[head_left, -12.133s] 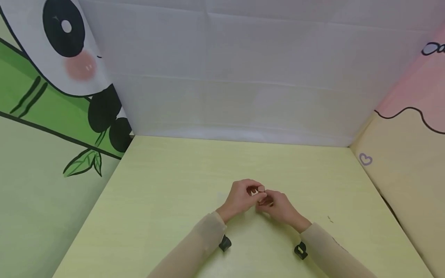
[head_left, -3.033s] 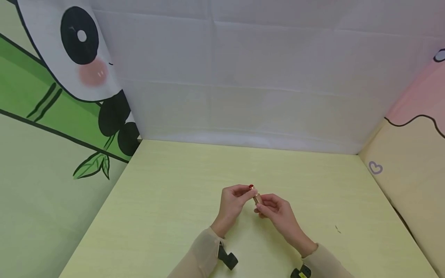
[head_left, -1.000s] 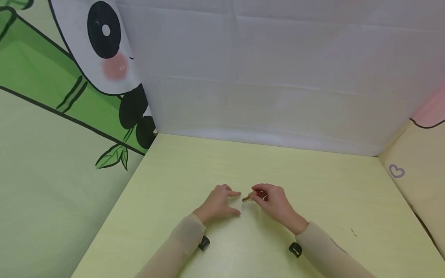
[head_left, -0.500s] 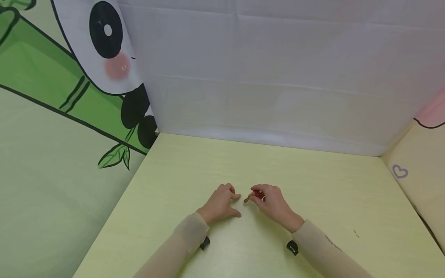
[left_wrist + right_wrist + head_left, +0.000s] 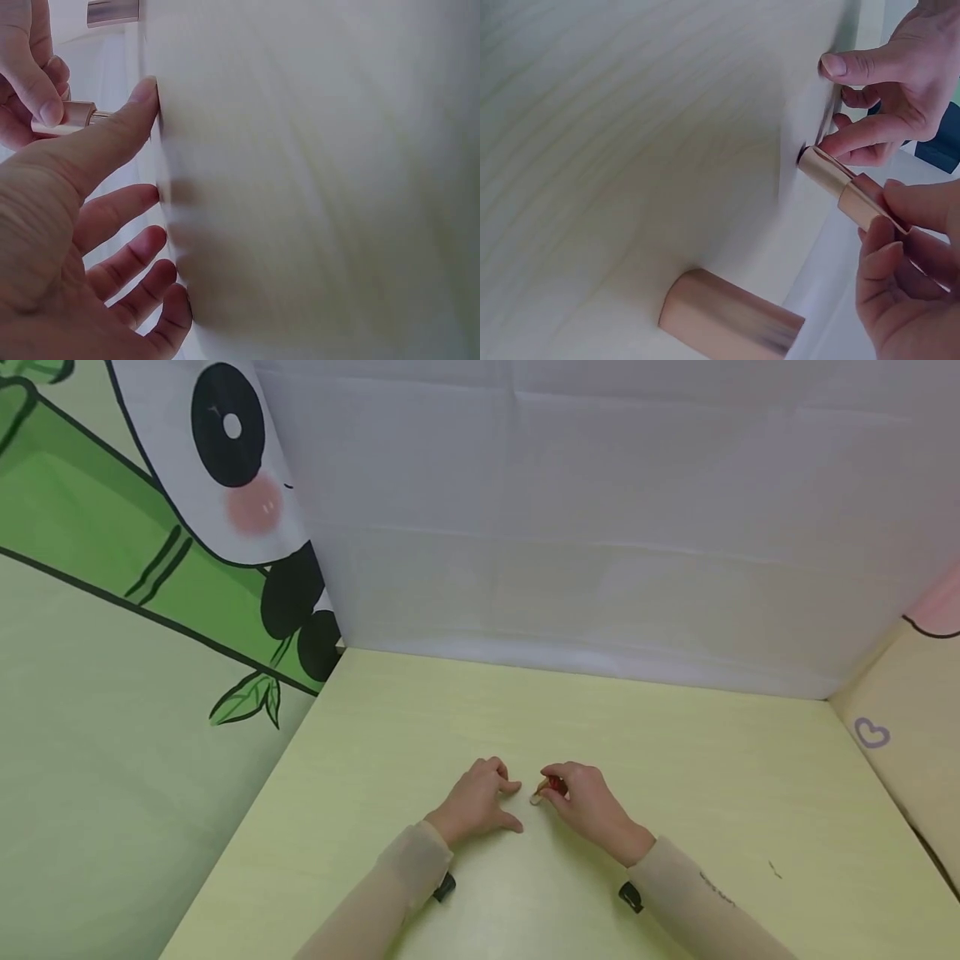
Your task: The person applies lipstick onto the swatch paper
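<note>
gold tube [image 5: 855, 196] pinched between right fingers [image 5: 877, 261] (end perhaps touching table [image 5: 630, 165]).

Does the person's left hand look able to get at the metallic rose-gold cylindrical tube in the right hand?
Probably yes: the left hand is unoccupied, with nothing between it and the exposed end of the tube, though the right hand grips its other end.

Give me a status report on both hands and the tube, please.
Right hand pinches rose-gold tube, tilted, lower end toward table. Left hand empty, fingertips on table. Wider cylinder stands nearby, clear of tube.
</note>
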`<state>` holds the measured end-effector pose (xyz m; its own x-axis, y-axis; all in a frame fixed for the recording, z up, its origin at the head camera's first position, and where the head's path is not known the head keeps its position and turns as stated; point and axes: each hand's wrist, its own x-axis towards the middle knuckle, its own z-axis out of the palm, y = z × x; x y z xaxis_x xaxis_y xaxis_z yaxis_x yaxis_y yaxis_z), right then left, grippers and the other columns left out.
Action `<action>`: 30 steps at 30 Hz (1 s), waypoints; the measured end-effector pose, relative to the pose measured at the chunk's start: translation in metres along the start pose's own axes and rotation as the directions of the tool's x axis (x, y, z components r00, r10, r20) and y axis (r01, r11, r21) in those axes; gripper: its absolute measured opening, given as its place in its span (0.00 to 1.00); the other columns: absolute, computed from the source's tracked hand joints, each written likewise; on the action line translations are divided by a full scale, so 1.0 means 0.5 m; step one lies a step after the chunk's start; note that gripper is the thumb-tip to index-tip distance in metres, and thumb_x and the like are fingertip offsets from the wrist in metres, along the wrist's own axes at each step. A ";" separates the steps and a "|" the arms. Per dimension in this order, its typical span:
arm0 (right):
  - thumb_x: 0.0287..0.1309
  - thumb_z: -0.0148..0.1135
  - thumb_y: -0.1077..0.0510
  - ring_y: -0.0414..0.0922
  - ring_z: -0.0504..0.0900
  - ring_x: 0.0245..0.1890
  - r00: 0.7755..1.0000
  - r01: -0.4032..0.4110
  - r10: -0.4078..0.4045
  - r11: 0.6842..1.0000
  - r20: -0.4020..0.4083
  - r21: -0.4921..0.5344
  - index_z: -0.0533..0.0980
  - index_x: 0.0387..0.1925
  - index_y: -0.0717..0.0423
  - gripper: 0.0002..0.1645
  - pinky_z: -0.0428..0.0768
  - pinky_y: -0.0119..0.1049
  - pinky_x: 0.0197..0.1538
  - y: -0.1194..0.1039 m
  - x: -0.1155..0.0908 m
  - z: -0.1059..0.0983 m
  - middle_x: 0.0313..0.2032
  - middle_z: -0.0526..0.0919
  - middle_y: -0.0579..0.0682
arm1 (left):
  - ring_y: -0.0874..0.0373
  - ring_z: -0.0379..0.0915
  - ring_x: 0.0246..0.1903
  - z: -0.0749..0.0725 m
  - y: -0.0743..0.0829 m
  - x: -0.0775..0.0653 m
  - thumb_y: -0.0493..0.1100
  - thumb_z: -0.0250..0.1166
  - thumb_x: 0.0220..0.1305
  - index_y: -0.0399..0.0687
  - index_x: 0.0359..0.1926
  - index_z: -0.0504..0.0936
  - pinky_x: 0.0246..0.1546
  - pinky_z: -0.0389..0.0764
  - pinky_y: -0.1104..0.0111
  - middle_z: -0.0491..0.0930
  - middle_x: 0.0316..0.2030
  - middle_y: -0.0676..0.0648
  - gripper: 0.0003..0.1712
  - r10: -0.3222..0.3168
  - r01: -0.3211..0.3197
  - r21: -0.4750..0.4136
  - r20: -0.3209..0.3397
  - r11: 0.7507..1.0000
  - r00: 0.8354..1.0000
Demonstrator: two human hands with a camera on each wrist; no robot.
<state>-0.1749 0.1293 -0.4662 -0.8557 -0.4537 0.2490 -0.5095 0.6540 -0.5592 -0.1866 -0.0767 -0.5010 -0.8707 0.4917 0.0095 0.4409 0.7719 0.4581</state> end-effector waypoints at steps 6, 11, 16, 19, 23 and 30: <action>0.53 0.68 0.69 0.38 0.80 0.30 0.999 0.018 -0.017 1.000 0.037 -0.020 0.80 0.43 0.66 0.14 0.78 0.30 0.34 -0.005 -0.004 -0.001 0.33 0.84 0.48 | 0.57 0.61 0.39 0.003 0.001 -0.002 0.60 0.79 0.38 0.47 0.54 0.81 0.38 0.68 0.70 0.68 0.39 0.54 0.40 0.005 -0.004 0.008 -0.008 1.000 1.000; 0.54 0.66 0.71 0.41 0.82 0.31 0.996 0.059 -0.056 0.997 0.069 -0.039 0.80 0.43 0.68 0.13 0.79 0.31 0.35 -0.009 -0.011 -0.003 0.33 0.85 0.50 | 0.57 0.61 0.38 0.006 0.003 -0.002 0.59 0.79 0.38 0.46 0.53 0.82 0.38 0.68 0.71 0.68 0.38 0.54 0.40 0.020 -0.020 0.004 -0.013 1.000 1.000; 0.53 0.65 0.72 0.40 0.81 0.29 0.992 0.092 -0.087 0.994 0.091 -0.053 0.81 0.42 0.69 0.12 0.79 0.31 0.34 -0.017 -0.023 -0.005 0.32 0.85 0.52 | 0.57 0.61 0.39 0.006 0.000 -0.004 0.59 0.79 0.38 0.46 0.53 0.82 0.39 0.69 0.70 0.68 0.38 0.54 0.40 0.024 -0.024 -0.010 -0.015 1.000 1.000; 0.54 0.66 0.70 0.38 0.80 0.30 0.992 0.086 -0.082 0.996 0.096 -0.039 0.80 0.43 0.67 0.13 0.79 0.30 0.34 -0.018 -0.031 -0.011 0.33 0.85 0.50 | 0.57 0.61 0.39 0.005 -0.003 -0.004 0.59 0.79 0.38 0.46 0.53 0.82 0.39 0.69 0.70 0.68 0.39 0.54 0.40 0.023 -0.024 -0.017 -0.018 1.000 1.000; 0.53 0.69 0.66 0.36 0.79 0.27 1.000 0.006 -0.006 1.000 0.006 0.027 0.81 0.43 0.63 0.14 0.78 0.30 0.32 -0.013 -0.039 -0.029 0.32 0.83 0.45 | 0.56 0.62 0.40 0.004 -0.005 -0.003 0.59 0.79 0.38 0.47 0.53 0.83 0.40 0.69 0.69 0.69 0.40 0.52 0.39 0.028 -0.028 -0.010 -0.015 1.000 0.999; 0.52 0.71 0.62 0.42 0.81 0.28 0.971 -0.198 0.227 0.939 -0.078 0.280 0.81 0.42 0.59 0.13 0.79 0.32 0.32 0.008 -0.054 -0.063 0.31 0.83 0.45 | 0.54 0.63 0.42 0.002 -0.004 -0.002 0.58 0.80 0.37 0.49 0.52 0.84 0.44 0.70 0.67 0.71 0.42 0.51 0.38 0.033 -0.033 0.003 -0.018 0.999 0.999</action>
<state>-0.1566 0.1633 -0.4501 -0.9536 -0.2445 0.1759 -0.2839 0.5345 -0.7960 -0.1865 -0.0783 -0.5029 -0.8594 0.5097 0.0413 0.4704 0.7563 0.4546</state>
